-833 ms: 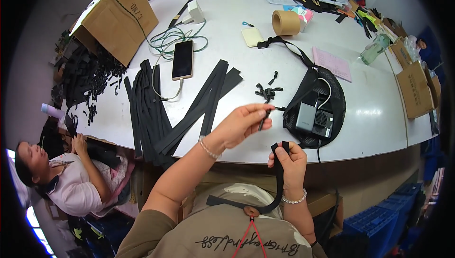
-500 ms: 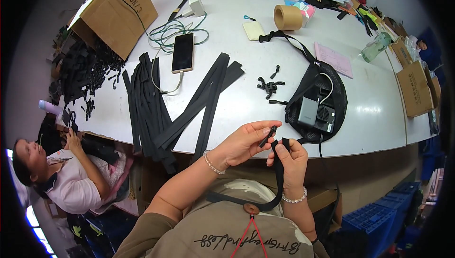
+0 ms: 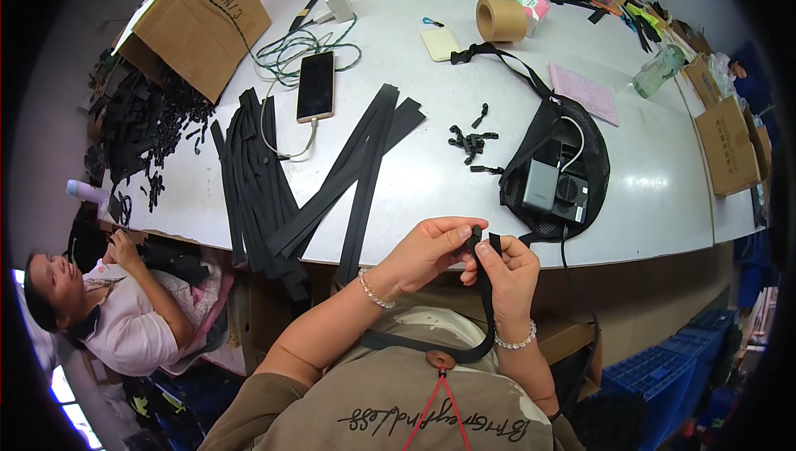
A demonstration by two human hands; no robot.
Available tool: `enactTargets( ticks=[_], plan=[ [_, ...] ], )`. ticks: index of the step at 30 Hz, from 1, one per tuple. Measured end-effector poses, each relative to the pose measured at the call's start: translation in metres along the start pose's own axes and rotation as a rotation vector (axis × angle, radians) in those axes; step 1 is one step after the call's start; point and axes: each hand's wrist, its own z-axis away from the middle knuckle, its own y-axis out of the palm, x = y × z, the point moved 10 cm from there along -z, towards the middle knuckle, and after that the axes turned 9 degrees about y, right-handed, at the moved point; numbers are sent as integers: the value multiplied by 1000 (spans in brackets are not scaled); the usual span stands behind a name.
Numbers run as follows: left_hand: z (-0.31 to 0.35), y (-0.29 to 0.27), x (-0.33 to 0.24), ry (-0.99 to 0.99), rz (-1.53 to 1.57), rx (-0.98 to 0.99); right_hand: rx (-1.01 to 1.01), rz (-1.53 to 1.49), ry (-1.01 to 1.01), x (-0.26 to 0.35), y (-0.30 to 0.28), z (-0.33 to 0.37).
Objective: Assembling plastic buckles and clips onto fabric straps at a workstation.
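With the thumb and fingers of my left hand (image 3: 424, 255) I pinch a small black clip (image 3: 476, 233). My right hand (image 3: 512, 277) is closed on a black strap (image 3: 490, 318), close to its end. The two hands are just beside each other, in front of the table (image 3: 647, 223) edge – I cannot tell whether the strap is inside the clip. The rest of the strap hangs down and curves to the left across my shirt (image 3: 398, 405). On the table are other clips (image 3: 472, 143), near the black bag (image 3: 590, 140), and more straps (image 3: 249, 169) at left.
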Motion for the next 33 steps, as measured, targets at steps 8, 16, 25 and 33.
enactTargets(
  ticks=[8, 16, 25, 33],
  plan=[
    [1, 6, -2, 22, 9, 7, -2, -39, 60, -4, -2, 4],
    [0, 8, -31, 328, -433, 13, -21, -96, 100, -12, -3, 6],
    [9, 22, -50, 490, -637, 47, -21, -185, 88, -15, 2, 11],
    [7, 27, -49, 503, -697, 115, -30, -190, 61, -13, 4, 13]
  ],
)
